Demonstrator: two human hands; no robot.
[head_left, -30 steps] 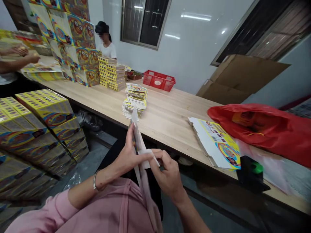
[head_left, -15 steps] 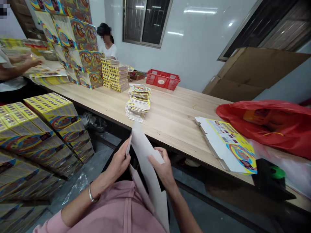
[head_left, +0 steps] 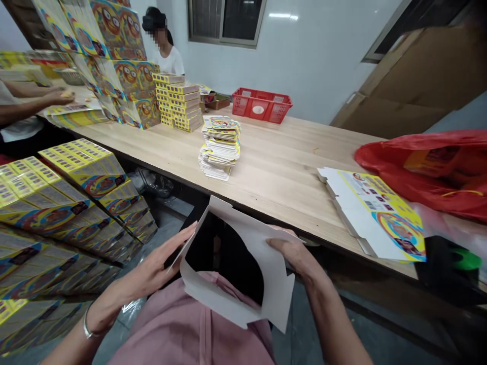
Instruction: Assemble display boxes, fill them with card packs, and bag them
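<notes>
Opening the white card blank [head_left: 276,289] into a wide loop, no longer folded flat; left hand [head_left: 152,274] spread open against one edge, right hand [head_left: 289,256] gripping the other.

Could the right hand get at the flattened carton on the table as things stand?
Probably yes. The right hand holds the edge of the white card and would likely have to leave it first. Only bare table lies between the hand and the flattened carton, so nothing seems to block the way.
</notes>
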